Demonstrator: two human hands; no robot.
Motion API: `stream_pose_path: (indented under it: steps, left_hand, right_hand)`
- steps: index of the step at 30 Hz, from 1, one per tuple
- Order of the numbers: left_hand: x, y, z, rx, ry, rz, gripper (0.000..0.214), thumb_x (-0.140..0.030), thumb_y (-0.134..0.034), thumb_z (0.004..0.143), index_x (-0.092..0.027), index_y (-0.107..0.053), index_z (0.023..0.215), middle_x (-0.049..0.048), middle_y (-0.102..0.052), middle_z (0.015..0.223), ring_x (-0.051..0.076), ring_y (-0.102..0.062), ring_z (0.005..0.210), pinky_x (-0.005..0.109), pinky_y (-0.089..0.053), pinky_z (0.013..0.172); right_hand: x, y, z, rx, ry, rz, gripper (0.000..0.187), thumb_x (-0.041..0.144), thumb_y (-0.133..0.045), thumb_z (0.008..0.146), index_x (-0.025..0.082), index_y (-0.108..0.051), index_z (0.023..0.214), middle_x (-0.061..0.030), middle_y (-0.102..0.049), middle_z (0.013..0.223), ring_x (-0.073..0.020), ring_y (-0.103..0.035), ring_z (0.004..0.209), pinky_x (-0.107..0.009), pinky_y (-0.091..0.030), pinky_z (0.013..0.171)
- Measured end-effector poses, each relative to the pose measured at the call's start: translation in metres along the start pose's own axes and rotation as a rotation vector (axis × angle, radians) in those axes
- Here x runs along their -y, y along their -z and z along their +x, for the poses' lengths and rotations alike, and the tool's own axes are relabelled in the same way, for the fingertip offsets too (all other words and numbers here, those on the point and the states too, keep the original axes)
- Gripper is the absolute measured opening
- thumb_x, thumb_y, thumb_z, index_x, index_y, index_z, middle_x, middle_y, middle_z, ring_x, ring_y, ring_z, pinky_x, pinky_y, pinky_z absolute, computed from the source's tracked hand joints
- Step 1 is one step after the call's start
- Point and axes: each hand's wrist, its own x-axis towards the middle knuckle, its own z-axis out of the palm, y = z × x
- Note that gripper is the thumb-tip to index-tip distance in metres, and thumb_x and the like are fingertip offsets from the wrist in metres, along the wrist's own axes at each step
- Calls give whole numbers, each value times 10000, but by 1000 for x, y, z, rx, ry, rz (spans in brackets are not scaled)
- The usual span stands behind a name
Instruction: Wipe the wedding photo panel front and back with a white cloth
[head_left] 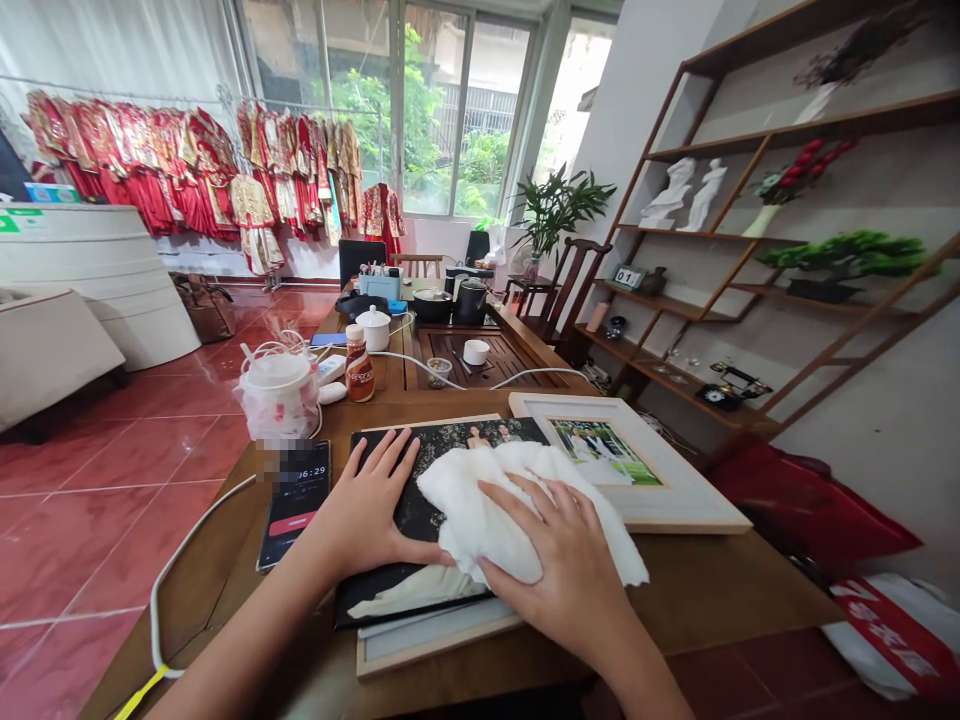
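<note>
My left hand (375,512) lies flat with spread fingers on a dark photo print (420,515), at its left part. The print shows two people and a long pale dress. Under the print, the edge of a light wooden frame (442,637) sticks out at the front. My right hand (562,560) presses a crumpled white cloth (480,500) against the print, its fingers curved over the folds. Much of the print's right side is hidden by the cloth. Behind and to the right lies a white-matted picture frame (675,480) with a wedding photo.
A phone (296,510) and a white cable (159,590) lie left of the print. Farther back stand a bagged white cup (281,390), a brown bottle (359,368), a lidded white pot (373,328) and a tea tray (517,360). Shelves (712,315) rise at right.
</note>
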Motion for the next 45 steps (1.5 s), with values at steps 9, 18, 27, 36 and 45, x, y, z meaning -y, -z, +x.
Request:
stream_pose_path:
  steps: [9,18,27,36,45]
  left_hand:
    - [-1,1,0,2,2,-13,1192,-895,-472,608,-146,-231,1503,144,-215,1561,359,-138,1437,571,-128,1140]
    - [-4,1,0,-6,25,-6,1215,-900,-468,603,-136,-201,1509,156,-227,1555,353,-155,1435,561,-125,1143]
    - [-2,2,-1,4,0,-20,1169,-879,-486,620,-172,-213,1509,142,-229,1557,357,-149,1435,562,-108,1143]
    - [-5,2,0,12,22,-6,1161,-873,-469,641,-132,-226,1502,162,-203,1561,353,-148,1437,564,-102,1143]
    - [-3,0,0,8,21,1,1203,-888,-467,620,-133,-187,1513,153,-226,1556,367,-152,1432,572,-107,1141]
  right_hand:
    - [-13,-13,44,-11,-39,51,533,531,-579,803,343,-528,1299,-48,-545,1319,-311,-444,1199,-505,-316,988]
    - [-4,-5,11,3,-8,40,594,515,-601,794,350,-475,1350,-51,-520,1346,-324,-423,1219,-514,-298,1004]
    - [-10,-6,25,36,-4,46,574,528,-596,790,364,-493,1331,-37,-529,1341,-314,-439,1208,-503,-325,978]
    - [-11,-11,39,13,-28,55,544,545,-570,811,346,-510,1314,-43,-544,1317,-304,-446,1202,-501,-316,990]
    - [-4,3,-7,17,-14,14,601,534,-593,797,370,-456,1358,-34,-528,1336,-325,-418,1222,-505,-322,976]
